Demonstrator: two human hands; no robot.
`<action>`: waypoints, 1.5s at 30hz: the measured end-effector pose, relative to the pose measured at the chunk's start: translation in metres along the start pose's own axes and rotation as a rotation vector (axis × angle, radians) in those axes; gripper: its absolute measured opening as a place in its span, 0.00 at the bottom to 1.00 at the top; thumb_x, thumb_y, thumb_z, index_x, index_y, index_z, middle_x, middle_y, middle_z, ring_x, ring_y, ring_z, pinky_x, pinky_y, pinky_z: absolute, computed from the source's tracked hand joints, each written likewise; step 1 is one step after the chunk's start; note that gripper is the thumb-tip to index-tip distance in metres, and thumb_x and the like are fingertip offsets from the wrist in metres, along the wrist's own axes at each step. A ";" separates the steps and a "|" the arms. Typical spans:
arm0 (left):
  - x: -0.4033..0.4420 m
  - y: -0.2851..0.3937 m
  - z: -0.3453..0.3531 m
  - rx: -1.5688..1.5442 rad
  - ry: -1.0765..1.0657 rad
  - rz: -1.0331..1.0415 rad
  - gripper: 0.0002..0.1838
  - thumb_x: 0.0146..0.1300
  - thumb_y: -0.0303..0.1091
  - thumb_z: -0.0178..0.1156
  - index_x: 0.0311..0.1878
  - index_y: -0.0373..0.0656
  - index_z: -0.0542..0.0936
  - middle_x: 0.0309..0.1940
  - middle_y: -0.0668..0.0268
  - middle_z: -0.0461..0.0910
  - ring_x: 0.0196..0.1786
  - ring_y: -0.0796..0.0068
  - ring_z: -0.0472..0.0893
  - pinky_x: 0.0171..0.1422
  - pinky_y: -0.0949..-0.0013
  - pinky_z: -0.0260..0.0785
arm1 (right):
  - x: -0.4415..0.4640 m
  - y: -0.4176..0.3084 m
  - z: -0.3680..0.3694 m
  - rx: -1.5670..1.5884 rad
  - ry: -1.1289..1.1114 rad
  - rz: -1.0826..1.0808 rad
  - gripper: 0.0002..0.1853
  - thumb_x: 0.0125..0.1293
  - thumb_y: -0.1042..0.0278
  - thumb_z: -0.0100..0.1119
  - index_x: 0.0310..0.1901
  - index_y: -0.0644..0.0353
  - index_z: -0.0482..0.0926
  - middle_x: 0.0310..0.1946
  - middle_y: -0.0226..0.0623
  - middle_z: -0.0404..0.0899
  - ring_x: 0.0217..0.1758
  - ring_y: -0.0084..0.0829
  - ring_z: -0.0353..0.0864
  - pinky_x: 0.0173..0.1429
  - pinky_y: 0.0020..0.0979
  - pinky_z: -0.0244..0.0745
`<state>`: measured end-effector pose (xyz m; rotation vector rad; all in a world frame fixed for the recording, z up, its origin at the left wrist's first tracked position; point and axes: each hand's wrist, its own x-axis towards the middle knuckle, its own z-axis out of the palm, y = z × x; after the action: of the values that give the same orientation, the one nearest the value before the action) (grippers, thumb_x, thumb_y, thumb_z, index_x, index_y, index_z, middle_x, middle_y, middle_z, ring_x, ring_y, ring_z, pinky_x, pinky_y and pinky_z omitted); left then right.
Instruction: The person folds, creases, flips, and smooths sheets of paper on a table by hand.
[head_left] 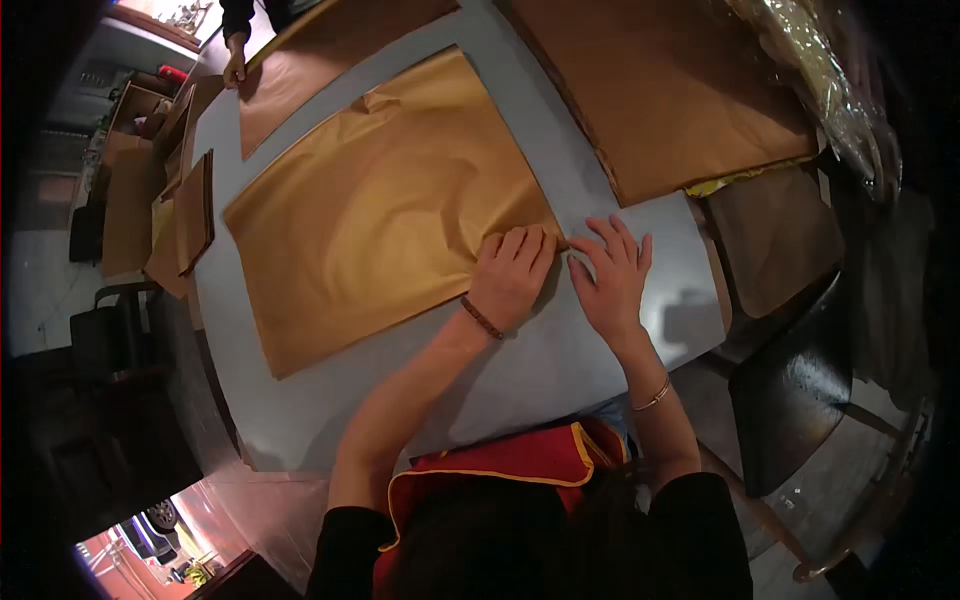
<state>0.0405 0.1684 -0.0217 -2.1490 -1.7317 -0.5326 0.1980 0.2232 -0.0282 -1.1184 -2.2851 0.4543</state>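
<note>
A large sheet of golden-brown paper (370, 220) lies on the pale grey table, wrinkled towards its right corner. My left hand (512, 275), with a dark beaded bracelet at the wrist, rests on that corner with its fingers curled over the paper's edge. Just to the right, my right hand (610, 272) is raised slightly with its fingers apart. Its thumb and forefinger are close to the paper's corner tip, and nothing shows between them.
A brown paper stack (680, 100) lies at the upper right, beside clear plastic wrap (840, 90). Across the table, another person's hand (234, 68) touches a brown sheet (300, 85). Cardboard (130, 210) stands at left; a black chair (795, 380) is at right.
</note>
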 end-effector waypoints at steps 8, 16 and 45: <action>-0.003 0.001 -0.001 -0.106 0.031 -0.085 0.17 0.52 0.32 0.55 0.47 0.41 0.74 0.43 0.62 0.75 0.45 0.67 0.74 0.45 0.65 0.64 | 0.003 -0.010 0.001 -0.104 -0.020 -0.199 0.15 0.52 0.68 0.60 0.43 0.54 0.78 0.58 0.28 0.68 0.67 0.39 0.58 0.66 0.62 0.43; -0.006 0.004 -0.005 -0.159 0.105 -0.137 0.22 0.51 0.36 0.58 0.52 0.43 0.72 0.39 0.64 0.75 0.43 0.68 0.72 0.45 0.65 0.62 | -0.001 -0.007 0.009 -0.150 -0.123 -0.288 0.19 0.56 0.68 0.56 0.51 0.54 0.75 0.56 0.31 0.71 0.66 0.39 0.61 0.68 0.61 0.41; -0.144 -0.068 -0.079 -0.052 -0.100 -0.641 0.36 0.55 0.58 0.56 0.63 0.48 0.63 0.65 0.57 0.60 0.68 0.52 0.56 0.69 0.44 0.44 | 0.001 -0.006 0.019 -0.209 -0.106 -0.371 0.11 0.66 0.66 0.51 0.48 0.54 0.78 0.56 0.32 0.73 0.63 0.40 0.67 0.68 0.54 0.47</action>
<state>-0.0596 0.0215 -0.0210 -1.6360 -2.4893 -0.6322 0.1825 0.2192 -0.0396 -0.7476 -2.6061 0.1338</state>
